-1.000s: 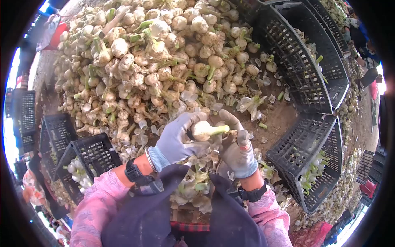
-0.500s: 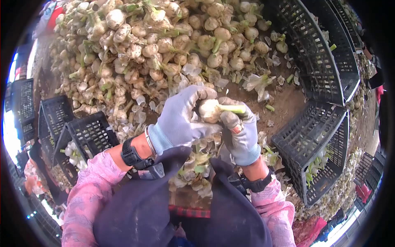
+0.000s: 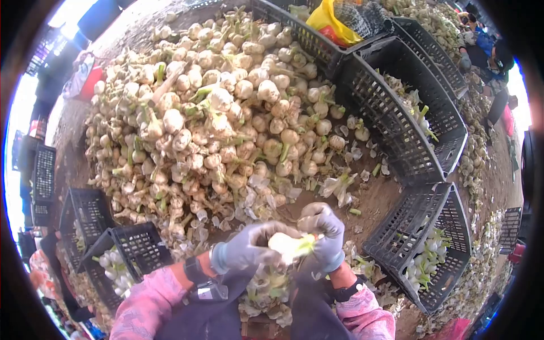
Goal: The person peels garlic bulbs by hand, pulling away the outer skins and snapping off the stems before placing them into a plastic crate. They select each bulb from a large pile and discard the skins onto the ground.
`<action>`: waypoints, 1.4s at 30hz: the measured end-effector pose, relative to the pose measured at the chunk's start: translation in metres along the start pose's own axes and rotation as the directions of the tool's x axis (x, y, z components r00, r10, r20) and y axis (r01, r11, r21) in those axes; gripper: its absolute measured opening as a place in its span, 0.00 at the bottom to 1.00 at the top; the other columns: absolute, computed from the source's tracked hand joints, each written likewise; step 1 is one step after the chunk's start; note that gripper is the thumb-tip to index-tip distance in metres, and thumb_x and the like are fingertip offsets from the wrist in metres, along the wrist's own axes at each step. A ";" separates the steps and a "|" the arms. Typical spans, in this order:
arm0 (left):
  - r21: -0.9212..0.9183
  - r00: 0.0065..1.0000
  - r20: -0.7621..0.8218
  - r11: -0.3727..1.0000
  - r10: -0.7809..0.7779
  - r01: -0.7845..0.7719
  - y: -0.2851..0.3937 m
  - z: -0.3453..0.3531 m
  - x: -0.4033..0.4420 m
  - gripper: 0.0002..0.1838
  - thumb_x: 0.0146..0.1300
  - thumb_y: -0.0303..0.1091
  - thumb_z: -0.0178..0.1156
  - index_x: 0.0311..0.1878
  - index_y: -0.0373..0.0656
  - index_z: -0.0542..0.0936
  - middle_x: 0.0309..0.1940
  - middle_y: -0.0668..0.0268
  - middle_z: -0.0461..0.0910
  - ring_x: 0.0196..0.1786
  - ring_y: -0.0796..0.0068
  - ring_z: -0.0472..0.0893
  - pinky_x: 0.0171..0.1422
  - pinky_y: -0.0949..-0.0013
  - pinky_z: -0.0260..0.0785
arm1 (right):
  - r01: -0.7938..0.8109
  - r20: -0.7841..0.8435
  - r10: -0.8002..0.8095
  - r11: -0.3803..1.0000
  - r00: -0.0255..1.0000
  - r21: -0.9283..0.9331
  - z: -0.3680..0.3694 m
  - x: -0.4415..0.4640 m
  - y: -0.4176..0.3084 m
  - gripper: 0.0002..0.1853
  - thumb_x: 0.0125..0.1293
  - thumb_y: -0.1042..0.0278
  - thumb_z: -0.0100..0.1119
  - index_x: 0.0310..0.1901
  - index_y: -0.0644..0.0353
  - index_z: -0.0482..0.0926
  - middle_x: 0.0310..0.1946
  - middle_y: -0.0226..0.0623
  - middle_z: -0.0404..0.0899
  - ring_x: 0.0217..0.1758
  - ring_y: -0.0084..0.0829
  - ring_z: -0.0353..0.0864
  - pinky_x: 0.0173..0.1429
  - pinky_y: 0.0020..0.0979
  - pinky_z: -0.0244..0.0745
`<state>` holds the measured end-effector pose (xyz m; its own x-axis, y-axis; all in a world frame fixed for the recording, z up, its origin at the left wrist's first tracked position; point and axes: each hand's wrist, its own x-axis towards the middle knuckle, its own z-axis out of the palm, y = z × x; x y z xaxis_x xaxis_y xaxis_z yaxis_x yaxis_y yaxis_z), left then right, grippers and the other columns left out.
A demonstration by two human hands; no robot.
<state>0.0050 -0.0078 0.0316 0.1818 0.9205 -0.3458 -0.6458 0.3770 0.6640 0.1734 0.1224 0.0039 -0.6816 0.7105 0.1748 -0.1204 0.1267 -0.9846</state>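
A pale garlic bulb (image 3: 286, 245) with a short green stem is held between my two gloved hands, above my knees. My left hand (image 3: 252, 246) is closed around its left side, fingers over the top. At the stem end, my right hand (image 3: 326, 235) is pinched in, with its fingertips partly hidden. White skin shows on the bulb and looks overexposed. Beneath the hands lies a heap of peeled skins (image 3: 266, 292). Beyond them spreads a large pile of unpeeled garlic (image 3: 192, 136) with roots and stems.
Black plastic crates stand on both sides; the right crate (image 3: 405, 226) and the left crate (image 3: 139, 249) hold white, green-stemmed bulbs. A yellow bag (image 3: 331, 20) sits at the back. Another person (image 3: 487, 56) is at the far right. Loose skins litter the dirt floor.
My view has tilted up, showing more of the pile and crates. The bulb now looks whiter, and my right hand has closed nearer its stem end.
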 end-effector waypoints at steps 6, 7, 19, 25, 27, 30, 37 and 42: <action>0.036 0.963 -0.207 0.985 0.173 -0.169 0.005 0.004 0.009 0.32 0.61 0.28 0.69 0.66 0.34 0.68 0.57 0.64 0.76 0.56 0.77 0.77 0.62 0.71 0.72 | -0.225 0.054 0.222 0.972 0.974 0.065 -0.001 -0.004 -0.032 0.21 0.63 0.72 0.61 0.59 0.62 0.77 0.51 0.42 0.77 0.56 0.31 0.75 0.59 0.29 0.70; 0.129 0.940 -0.250 0.970 0.234 -0.207 0.002 0.007 0.012 0.32 0.60 0.27 0.70 0.66 0.34 0.68 0.57 0.64 0.76 0.56 0.78 0.77 0.62 0.71 0.72 | -0.267 0.015 0.266 0.962 0.964 0.049 0.005 -0.002 -0.041 0.20 0.62 0.73 0.62 0.57 0.62 0.79 0.51 0.42 0.78 0.54 0.32 0.76 0.58 0.29 0.71; 0.154 0.895 -0.336 0.954 0.294 -0.256 -0.005 0.017 0.018 0.33 0.59 0.27 0.70 0.66 0.34 0.68 0.56 0.64 0.77 0.56 0.79 0.76 0.62 0.71 0.71 | -0.183 -0.185 0.163 0.978 0.969 -0.097 0.022 -0.005 -0.031 0.10 0.60 0.78 0.63 0.44 0.64 0.83 0.41 0.41 0.84 0.44 0.38 0.82 0.51 0.31 0.76; -0.054 0.973 -0.163 0.983 0.163 -0.174 0.005 0.010 0.015 0.29 0.68 0.36 0.61 0.68 0.32 0.66 0.56 0.62 0.77 0.57 0.76 0.77 0.61 0.70 0.72 | -0.395 -0.107 0.476 0.819 0.873 0.417 0.022 -0.011 -0.024 0.08 0.69 0.73 0.56 0.47 0.64 0.80 0.39 0.37 0.83 0.41 0.27 0.81 0.46 0.28 0.76; -0.325 0.995 -0.016 0.940 0.101 -0.101 0.008 0.002 0.014 0.30 0.70 0.40 0.58 0.69 0.31 0.64 0.56 0.60 0.77 0.57 0.75 0.77 0.61 0.70 0.72 | -0.371 -0.025 0.628 0.491 0.778 0.788 0.028 -0.007 -0.034 0.10 0.75 0.69 0.52 0.50 0.64 0.77 0.37 0.32 0.81 0.36 0.21 0.77 0.43 0.26 0.74; -0.467 0.996 -0.084 0.884 -0.030 -0.013 0.007 -0.002 0.015 0.41 0.61 0.46 0.68 0.71 0.34 0.61 0.58 0.59 0.76 0.54 0.66 0.80 0.52 0.62 0.78 | -0.385 0.001 0.660 0.436 0.751 0.813 0.028 -0.004 -0.036 0.11 0.75 0.67 0.52 0.50 0.65 0.77 0.36 0.31 0.80 0.35 0.21 0.77 0.44 0.27 0.74; 0.254 0.896 -0.300 0.933 0.327 -0.255 -0.001 0.007 0.023 0.34 0.62 0.25 0.66 0.70 0.40 0.63 0.58 0.63 0.74 0.57 0.77 0.76 0.60 0.74 0.71 | -0.439 0.018 0.507 0.727 0.862 0.529 0.025 -0.011 -0.034 0.13 0.75 0.64 0.53 0.51 0.64 0.79 0.37 0.27 0.80 0.38 0.16 0.76 0.41 0.21 0.71; 0.107 0.944 -0.248 0.975 0.217 -0.196 0.006 0.004 0.012 0.33 0.57 0.33 0.73 0.64 0.41 0.68 0.52 0.63 0.79 0.47 0.72 0.81 0.48 0.67 0.78 | -0.315 -0.078 0.652 0.465 0.755 0.827 0.011 -0.006 -0.028 0.09 0.74 0.70 0.53 0.52 0.61 0.75 0.38 0.31 0.80 0.38 0.21 0.79 0.42 0.23 0.77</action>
<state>0.0059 0.0059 0.0343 -0.1528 0.9254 -0.3469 -0.5858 0.1979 0.7860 0.1724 0.1071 0.0304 -0.5364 0.6728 -0.5095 -0.4380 -0.7380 -0.5134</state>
